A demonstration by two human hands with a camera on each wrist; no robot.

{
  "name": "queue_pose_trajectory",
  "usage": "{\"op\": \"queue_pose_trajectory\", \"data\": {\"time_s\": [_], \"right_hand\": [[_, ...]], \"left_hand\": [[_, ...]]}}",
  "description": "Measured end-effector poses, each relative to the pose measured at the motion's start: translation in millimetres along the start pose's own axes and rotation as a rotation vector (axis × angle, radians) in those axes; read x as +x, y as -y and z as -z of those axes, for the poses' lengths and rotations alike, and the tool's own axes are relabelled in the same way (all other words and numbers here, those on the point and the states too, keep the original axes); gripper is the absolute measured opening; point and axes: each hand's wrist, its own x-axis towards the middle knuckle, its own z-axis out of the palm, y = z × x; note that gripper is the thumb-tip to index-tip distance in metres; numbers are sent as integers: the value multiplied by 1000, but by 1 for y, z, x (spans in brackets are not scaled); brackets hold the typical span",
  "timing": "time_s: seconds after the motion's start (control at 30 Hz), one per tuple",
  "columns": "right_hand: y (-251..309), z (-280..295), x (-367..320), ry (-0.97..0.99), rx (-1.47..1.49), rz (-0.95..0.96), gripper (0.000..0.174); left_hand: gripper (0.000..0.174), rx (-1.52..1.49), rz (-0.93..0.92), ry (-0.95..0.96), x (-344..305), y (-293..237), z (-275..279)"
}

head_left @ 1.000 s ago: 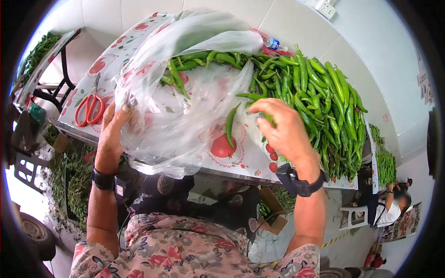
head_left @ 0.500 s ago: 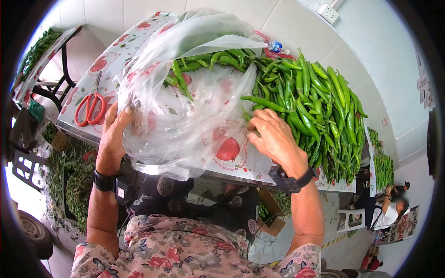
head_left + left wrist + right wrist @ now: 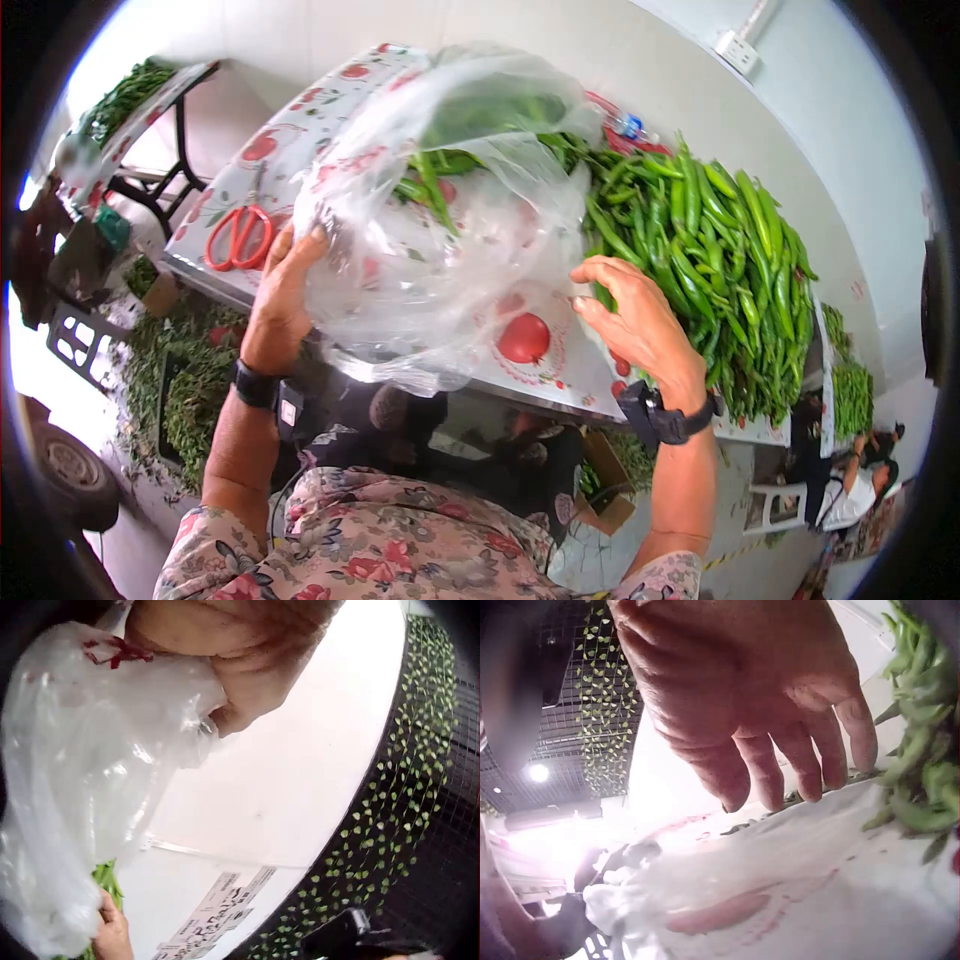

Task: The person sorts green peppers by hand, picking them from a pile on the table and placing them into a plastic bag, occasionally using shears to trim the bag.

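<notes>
While your left hand (image 3: pixel 285 300) pinches the side of the clear plastic bag (image 3: pixel 400 310) between thumb and fingers, the bag lies puffed out on the patterned tablecloth (image 3: pixel 590 385). Green peppers show through its film; whether they sit inside or behind it, you cannot tell. Your right hand (image 3: pixel 645 325) is spread wide and holds nothing, just beside the bag and near the big pepper heap (image 3: pixel 740 290). The red-handled scissors (image 3: pixel 238 238) lie by your left hand. Below the table, an open cardboard box (image 3: pixel 612 512) holds some green peppers, and a dark crate (image 3: pixel 166 410) holds leafy stems.
</notes>
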Motion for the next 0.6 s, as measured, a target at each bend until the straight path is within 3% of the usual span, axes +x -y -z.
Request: {"op": "queue_pose_trajectory", "data": {"time_s": [0.07,0.13,0.17,0.27,0.43,0.53,0.6], "right_hand": [[18,0,8,43,97,24,28],[26,-7,24,58,91,187,30],[33,-9,34,77,81,237,30],[49,-21,62,116,111,372,30],[57,-33,105,167,201,330,28],[64,-28,123,218,267,292,29],[70,-27,131,263,286,267,30]], "left_hand": [[35,-86,8,87,-3,-11,1],[35,-202,6,129,-2,-16,-1],[35,-176,-11,48,-1,-17,-5],[36,-367,50,98,20,-21,3],[39,-88,-61,-12,6,-47,-15],[37,308,-282,228,20,-44,0],[36,706,-185,86,26,-44,9]]}}
